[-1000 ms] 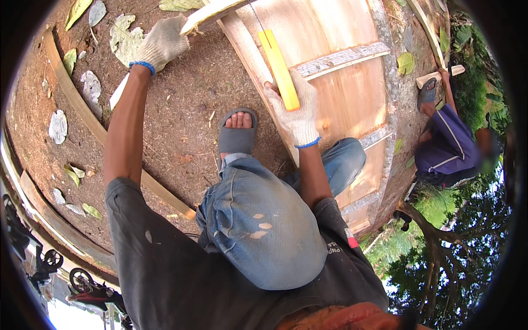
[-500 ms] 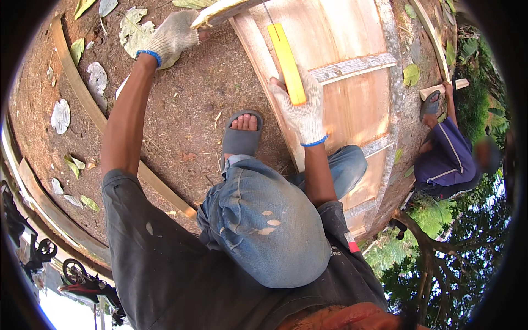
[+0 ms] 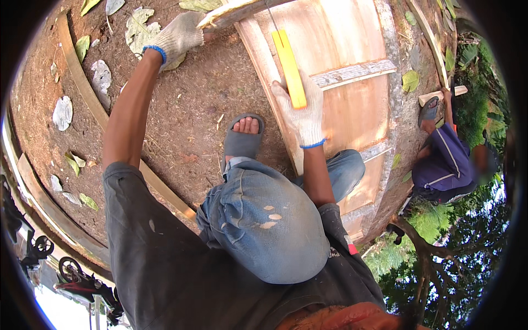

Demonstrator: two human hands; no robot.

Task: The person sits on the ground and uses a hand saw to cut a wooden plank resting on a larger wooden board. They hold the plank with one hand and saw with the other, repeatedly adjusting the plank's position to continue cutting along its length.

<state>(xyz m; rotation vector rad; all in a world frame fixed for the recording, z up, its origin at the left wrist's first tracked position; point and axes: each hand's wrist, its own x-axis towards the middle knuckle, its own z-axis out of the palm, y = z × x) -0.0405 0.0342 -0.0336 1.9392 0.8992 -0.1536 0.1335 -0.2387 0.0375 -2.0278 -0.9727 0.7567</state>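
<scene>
At the top of the view my left hand (image 3: 179, 37), in a white knit glove with a blue cuff, is closed on the end of a rough wooden strip (image 3: 234, 14); the wood partly hides its fingers. My right hand (image 3: 303, 110), gloved the same way, is wrapped round the yellow handle (image 3: 289, 69) of a handsaw. The saw's thin blade (image 3: 270, 15) shows edge-on and meets the strip, where the cut itself is out of sight. Below the strip and beside my right hand lies a wooden panel (image 3: 352, 113) with bark-edged crosspieces (image 3: 352, 74).
My sandalled foot (image 3: 243, 137) stands on brown soil left of the panel. A long thin slat (image 3: 82, 77) and dry leaves (image 3: 102, 77) lie to the left. Another person (image 3: 445, 159) crouches at the right, a hand near a small wood piece (image 3: 440, 96). Motorbikes (image 3: 82, 283) stand lower left.
The whole view has shifted slightly. My left hand still grips the strip and my right hand still grips the saw, with little visible movement between them.
</scene>
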